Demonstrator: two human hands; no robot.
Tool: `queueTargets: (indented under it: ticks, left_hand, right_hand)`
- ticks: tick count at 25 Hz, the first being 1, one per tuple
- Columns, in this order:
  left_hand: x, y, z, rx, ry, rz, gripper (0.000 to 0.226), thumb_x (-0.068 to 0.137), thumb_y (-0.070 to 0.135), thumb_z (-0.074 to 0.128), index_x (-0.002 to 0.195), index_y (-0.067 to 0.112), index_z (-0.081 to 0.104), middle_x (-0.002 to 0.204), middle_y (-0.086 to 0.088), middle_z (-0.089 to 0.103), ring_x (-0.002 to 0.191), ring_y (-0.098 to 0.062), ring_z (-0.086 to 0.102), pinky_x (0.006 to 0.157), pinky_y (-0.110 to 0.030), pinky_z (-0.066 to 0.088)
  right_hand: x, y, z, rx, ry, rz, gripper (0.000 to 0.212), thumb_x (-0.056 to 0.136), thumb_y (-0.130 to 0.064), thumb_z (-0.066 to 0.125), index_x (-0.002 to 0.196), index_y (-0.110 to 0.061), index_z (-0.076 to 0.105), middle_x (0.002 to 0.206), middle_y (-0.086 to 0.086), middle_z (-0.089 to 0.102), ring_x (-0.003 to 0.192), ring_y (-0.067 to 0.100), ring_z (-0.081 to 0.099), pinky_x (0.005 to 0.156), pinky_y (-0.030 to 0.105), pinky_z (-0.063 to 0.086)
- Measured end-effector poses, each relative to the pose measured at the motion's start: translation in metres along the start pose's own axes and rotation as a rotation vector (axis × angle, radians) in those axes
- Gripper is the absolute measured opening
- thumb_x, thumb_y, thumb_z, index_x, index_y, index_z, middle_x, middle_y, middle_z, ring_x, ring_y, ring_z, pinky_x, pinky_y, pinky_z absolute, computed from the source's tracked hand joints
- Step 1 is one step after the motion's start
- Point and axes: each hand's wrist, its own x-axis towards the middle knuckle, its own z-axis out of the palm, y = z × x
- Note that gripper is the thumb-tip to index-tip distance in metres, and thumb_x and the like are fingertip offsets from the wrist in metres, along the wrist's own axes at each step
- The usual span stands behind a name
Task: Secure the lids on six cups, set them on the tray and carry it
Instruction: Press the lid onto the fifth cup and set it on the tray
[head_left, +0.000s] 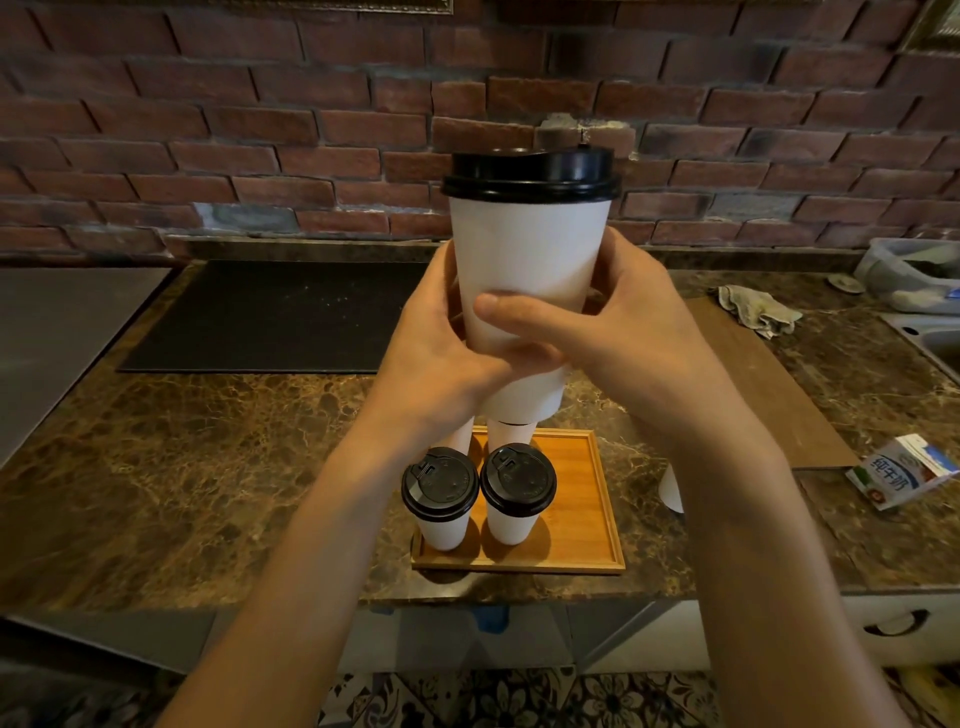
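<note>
I hold a white paper cup (527, 249) with a black lid (531, 174) up in front of me, above the tray. My left hand (441, 343) and my right hand (628, 332) both wrap round its lower half, the right thumb across the front. Below, a wooden tray (587, 499) lies on the counter. At the tray's near left stand two lidded cups (440, 488) (518, 480). Behind them two more white cups (511, 428) are mostly hidden by my hands. Another white cup (671, 488) peeks out beside my right forearm.
The marble counter (182, 467) backs onto a brick wall. A black mat (270, 317) lies at the back left, a milk carton (898, 475) at the right, a crumpled cloth (756, 306) and a sink (930, 332) farther right.
</note>
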Motion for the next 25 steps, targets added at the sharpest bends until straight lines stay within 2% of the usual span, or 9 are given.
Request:
queueTargets:
  ticks: [5,11,15,19,25]
  left_hand:
    - [0.0,-0.004,0.001,0.005,-0.018,-0.005,0.072,0.061,0.016,0.081,0.115,0.045,0.043,0.103,0.035,0.061,0.104,0.009,0.059,0.073,-0.009,0.05]
    - [0.002,0.0,-0.004,0.044,-0.089,-0.016,0.067,0.063,0.022,0.08,0.112,0.048,0.043,0.1,0.04,0.059,0.1,0.015,0.056,0.069,-0.004,0.048]
    - [0.003,-0.005,-0.008,-0.031,-0.188,-0.093,0.067,0.062,0.025,0.083,0.115,0.042,0.046,0.103,0.027,0.065,0.098,0.005,0.062,0.069,-0.007,0.05]
    - [0.001,-0.006,-0.011,-0.082,-0.274,-0.119,0.065,0.062,0.027,0.078,0.118,0.037,0.045,0.104,0.024,0.066,0.1,0.002,0.063,0.072,-0.009,0.05]
    - [-0.001,-0.006,-0.017,-0.117,-0.36,-0.119,0.069,0.066,0.015,0.075,0.124,0.034,0.042,0.111,0.024,0.063,0.106,0.0,0.061,0.077,-0.012,0.051]
  right_hand:
    - [0.0,0.002,0.002,-0.021,0.043,0.013,0.075,0.068,-0.038,0.085,0.131,-0.021,0.049,0.118,-0.005,0.062,0.107,0.011,0.062,0.087,0.039,0.058]
    - [0.0,0.004,-0.005,0.093,0.005,-0.006,0.074,0.067,-0.029,0.087,0.132,-0.023,0.051,0.118,-0.008,0.064,0.108,0.007,0.063,0.087,0.036,0.059]
    - [0.001,0.006,-0.009,0.122,-0.062,-0.012,0.075,0.062,-0.032,0.085,0.129,-0.026,0.052,0.118,-0.008,0.065,0.11,0.01,0.063,0.091,0.039,0.057]
    - [0.001,0.01,-0.013,0.147,-0.163,0.012,0.072,0.064,-0.029,0.082,0.129,-0.024,0.052,0.117,-0.005,0.066,0.112,0.014,0.064,0.092,0.041,0.056]
    - [0.001,0.013,-0.022,0.259,-0.263,0.04,0.065,0.069,-0.021,0.077,0.13,-0.019,0.053,0.118,0.001,0.067,0.11,0.019,0.066,0.08,0.03,0.057]
